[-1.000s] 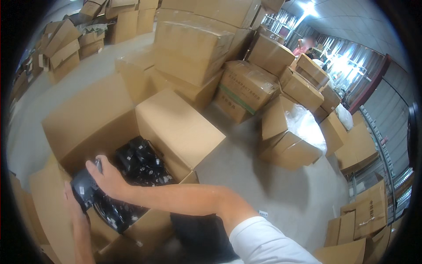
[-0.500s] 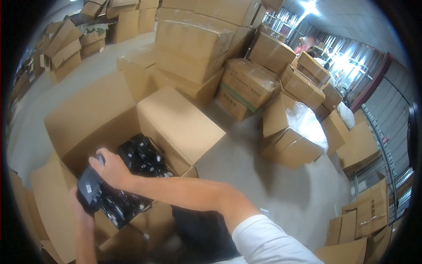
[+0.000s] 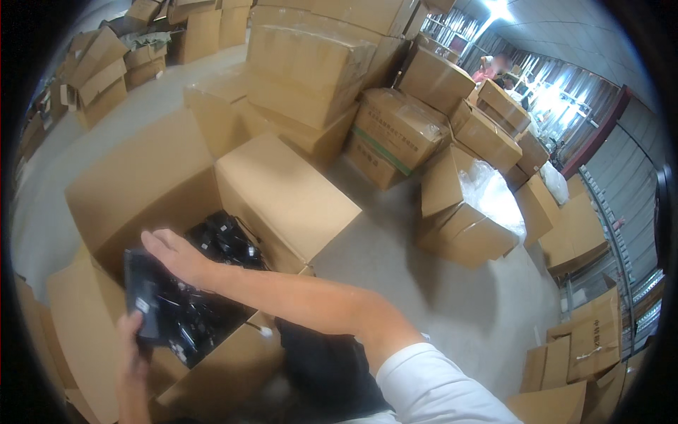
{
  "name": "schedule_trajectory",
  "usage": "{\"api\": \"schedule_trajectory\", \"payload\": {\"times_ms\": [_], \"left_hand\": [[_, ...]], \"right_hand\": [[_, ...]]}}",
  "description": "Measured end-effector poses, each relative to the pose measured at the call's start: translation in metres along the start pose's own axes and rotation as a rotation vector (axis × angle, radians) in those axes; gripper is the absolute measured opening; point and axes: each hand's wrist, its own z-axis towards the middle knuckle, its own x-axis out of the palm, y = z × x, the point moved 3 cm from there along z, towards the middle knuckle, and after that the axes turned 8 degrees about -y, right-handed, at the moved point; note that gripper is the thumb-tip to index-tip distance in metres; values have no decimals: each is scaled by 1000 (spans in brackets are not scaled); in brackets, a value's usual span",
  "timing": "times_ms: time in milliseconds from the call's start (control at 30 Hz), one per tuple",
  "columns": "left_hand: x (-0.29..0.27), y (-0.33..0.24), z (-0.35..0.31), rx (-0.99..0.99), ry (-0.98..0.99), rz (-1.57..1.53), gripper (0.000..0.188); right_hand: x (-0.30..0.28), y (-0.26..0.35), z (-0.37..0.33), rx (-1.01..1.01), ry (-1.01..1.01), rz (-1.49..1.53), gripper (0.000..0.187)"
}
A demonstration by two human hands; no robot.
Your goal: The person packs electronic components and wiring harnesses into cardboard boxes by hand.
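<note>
A flat black plastic-wrapped package with a small white label stands on edge at the left side of an open cardboard box. My left hand grips its near end, thumb on the label side. My right hand is closed at the package's far upper corner, with its fingertips partly hidden. Beneath my right forearm, several similar black packages in shiny clear wrap fill the box. A small white piece lies on the box's near flap.
Large closed cartons are stacked beyond the box. An open carton with clear plastic wrap stands to the right on the grey floor. More cartons line the right side. A person is in the far background.
The black package has turned more upright, and its face now shows flatter. My left hand has shifted slightly downward along it; my right hand has moved a little toward its far edge.
</note>
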Motion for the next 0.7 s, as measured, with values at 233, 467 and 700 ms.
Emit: {"api": "schedule_trajectory", "payload": {"times_ms": [233, 467, 700], "left_hand": [[6, -51, 6, 146, -105, -264, 47], [0, -19, 54, 1, -191, -160, 45], [2, 57, 118, -163, -188, 3, 36]], "right_hand": [[20, 0, -16, 258, 509, -78, 21], [-55, 18, 12, 179, 104, -453, 35], [-68, -44, 39, 178, 76, -700, 33]]}}
